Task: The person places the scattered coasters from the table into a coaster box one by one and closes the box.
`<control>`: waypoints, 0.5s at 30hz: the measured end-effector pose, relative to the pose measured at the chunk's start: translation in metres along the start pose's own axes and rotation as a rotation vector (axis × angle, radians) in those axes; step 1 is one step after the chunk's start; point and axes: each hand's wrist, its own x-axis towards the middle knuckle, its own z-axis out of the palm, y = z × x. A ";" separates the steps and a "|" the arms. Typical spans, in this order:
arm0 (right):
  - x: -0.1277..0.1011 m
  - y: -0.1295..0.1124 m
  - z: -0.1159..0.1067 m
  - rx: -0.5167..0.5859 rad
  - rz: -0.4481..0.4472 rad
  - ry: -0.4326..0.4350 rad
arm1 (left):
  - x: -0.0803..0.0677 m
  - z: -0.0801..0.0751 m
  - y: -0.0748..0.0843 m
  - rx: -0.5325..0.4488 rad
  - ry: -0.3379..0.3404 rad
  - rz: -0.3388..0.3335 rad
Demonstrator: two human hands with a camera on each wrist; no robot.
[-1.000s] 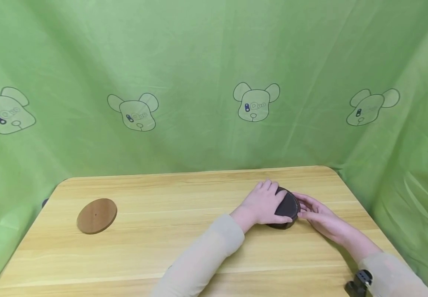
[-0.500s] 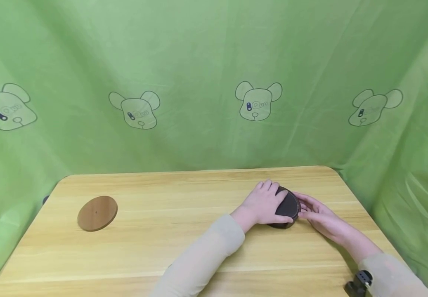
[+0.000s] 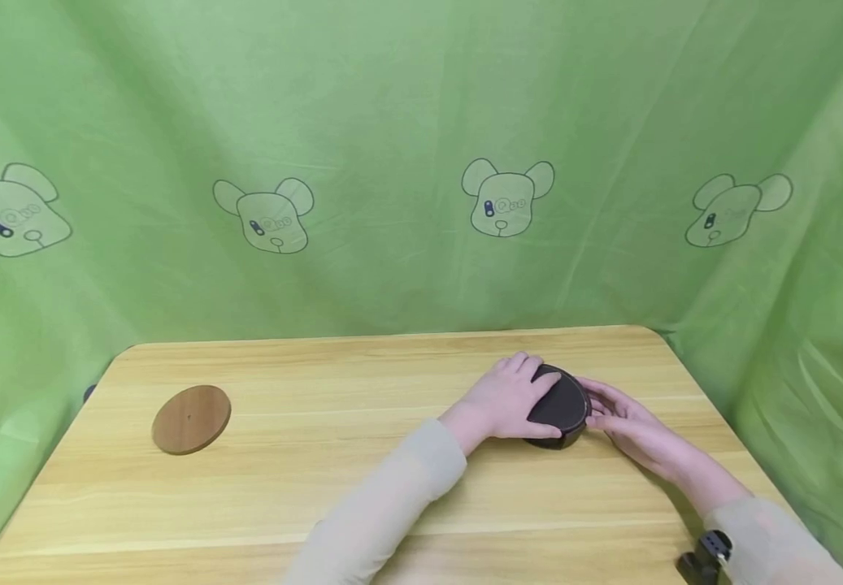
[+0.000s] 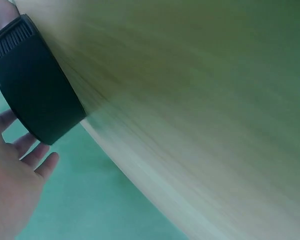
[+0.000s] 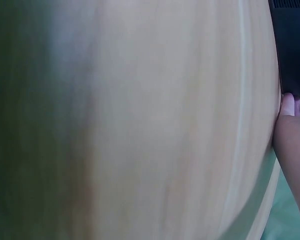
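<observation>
A black round case stands tilted on the wooden table at the right. My left hand grips its left side, fingers over the top and thumb along the front. My right hand touches its right side with nearly straight fingers. In the left wrist view the black round case shows a ribbed rim, with my left hand beside it. The right wrist view catches only a corner of the black round case and one finger of my right hand lying along the table edge.
A flat brown wooden disc lies at the table's left. Green cloth with cartoon bear faces hangs behind and around the table. A black wrist-camera mount sits on my right forearm.
My left hand and the black case have shifted slightly left and up. The right hand has stayed almost in place.
</observation>
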 end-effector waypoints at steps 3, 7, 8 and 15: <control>0.000 -0.001 0.001 0.005 0.006 0.003 | -0.007 -0.001 -0.006 -0.015 -0.003 0.001; 0.000 -0.001 0.001 0.007 0.014 0.010 | -0.017 -0.002 -0.014 -0.024 -0.007 -0.005; 0.000 0.000 0.001 0.007 0.013 0.011 | -0.020 -0.003 -0.016 -0.022 -0.007 -0.004; 0.001 0.003 -0.001 0.019 0.009 0.012 | -0.045 -0.006 -0.033 -0.030 -0.006 -0.017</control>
